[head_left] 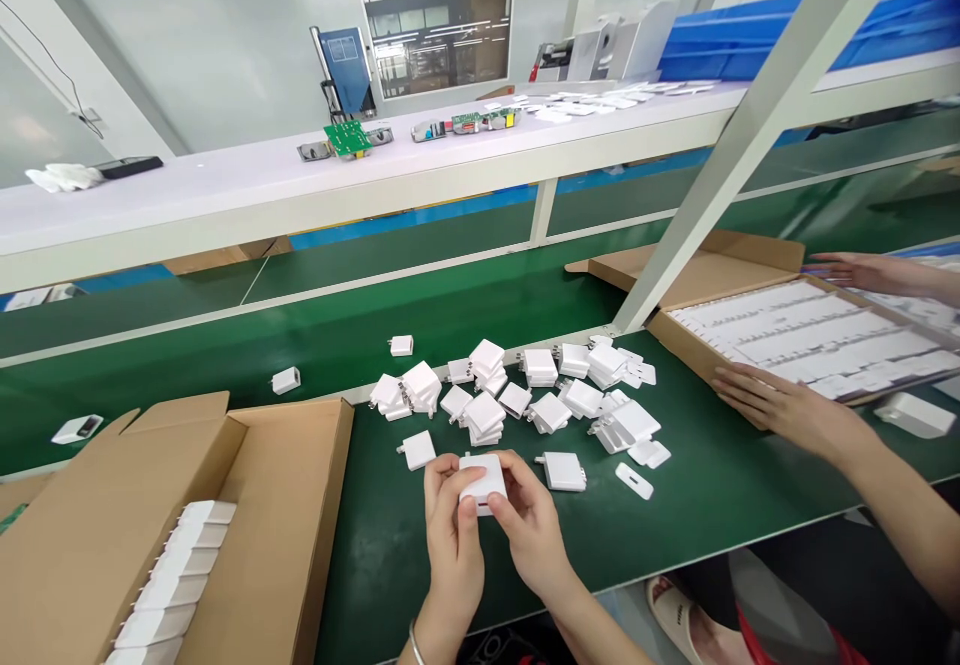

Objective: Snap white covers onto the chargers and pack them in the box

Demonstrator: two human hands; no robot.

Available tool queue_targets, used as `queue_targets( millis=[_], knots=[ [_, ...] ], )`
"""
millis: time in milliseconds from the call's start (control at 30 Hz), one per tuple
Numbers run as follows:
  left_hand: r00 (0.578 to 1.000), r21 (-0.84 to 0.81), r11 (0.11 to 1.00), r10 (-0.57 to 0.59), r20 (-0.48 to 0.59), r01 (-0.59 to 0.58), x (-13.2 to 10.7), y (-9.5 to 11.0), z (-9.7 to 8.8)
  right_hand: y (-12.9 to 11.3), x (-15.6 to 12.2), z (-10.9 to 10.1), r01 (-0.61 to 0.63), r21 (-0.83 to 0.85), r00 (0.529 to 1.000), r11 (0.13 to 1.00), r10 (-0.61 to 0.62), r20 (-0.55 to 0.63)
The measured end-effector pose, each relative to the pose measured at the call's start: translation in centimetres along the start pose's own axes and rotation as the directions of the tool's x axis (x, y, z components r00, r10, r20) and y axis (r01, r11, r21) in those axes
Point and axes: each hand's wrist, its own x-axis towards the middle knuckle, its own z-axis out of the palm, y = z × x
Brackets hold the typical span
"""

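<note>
A white plug-in charger [484, 479] is held between my two hands, over the green work surface. My left hand [454, 520] grips its left side, with the thumb at the lower edge and a finger across the top. My right hand [531, 525] closes on the right side, thumb near the lower edge. Just beyond my hands lies a loose pile of white chargers [484, 415], several with metal prongs showing. One charger [562, 471] lies right of my hands, another [417, 450] to the left. A flat white cover piece [634, 481] lies farther right.
At left stands an open cardboard box [330, 505] with a row of white chargers [180, 570]. A co-worker's hands [787, 410] rest at a filled cardboard box [690, 345] on the right. A slanted post [750, 145] and a shelf [247, 185] with circuit boards [349, 139] stand beyond.
</note>
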Motion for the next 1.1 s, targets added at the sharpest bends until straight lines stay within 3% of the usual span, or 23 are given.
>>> queue_targets(
  millis=[200, 300, 500, 733, 867, 933, 1000, 1100],
  knots=[
    [0.993, 0.026, 0.994, 0.108, -0.056, -0.106, 0.2, -1.0, -0.1, 0.1, 0.2, 0.3, -0.066, 0.07, 0.997, 0.995, 0.062, 0.052],
    [0.996, 0.005, 0.998, 0.067, -0.067, -0.066, 0.2, -1.1, 0.0, 0.2, 0.2, 0.3, -0.065, 0.117, 0.994, 0.991, 0.054, 0.096],
    [0.999, -0.093, 0.995, -0.04, -0.013, 0.039, -0.1, -0.5, -0.1, 0.4, -0.3, 0.3, -0.047, 0.043, 0.999, 0.998, 0.046, 0.018],
    [0.985, 0.041, 0.985, 0.17, -0.004, -0.17, -0.7, -0.5, -0.3, 0.0, -0.7, 0.8, 0.007, 0.008, 1.0, 1.0, -0.007, -0.028],
    [0.986, -0.056, 0.985, 0.161, -0.037, -0.163, -0.8, -1.0, 0.0, -0.3, -0.8, 1.0, 0.033, -0.004, 0.998, 0.999, -0.033, -0.054],
    [0.992, -0.126, 0.985, 0.121, 0.023, -0.117, -0.6, -0.9, -0.3, -0.5, -0.6, 0.6, 0.078, -0.049, 0.994, 0.996, -0.081, -0.068],
    [0.987, -0.165, 0.986, 0.046, 0.155, -0.019, 0.0, -0.4, -1.0, -0.6, -0.4, -0.2, 0.168, -0.162, 0.981, 0.972, -0.182, -0.075],
    [0.939, -0.097, 0.985, -0.105, 0.326, 0.143, 0.6, 0.7, -2.5, -0.5, 0.2, -1.4, 0.38, -0.413, 0.919, 0.828, -0.389, 0.067]
  ],
)
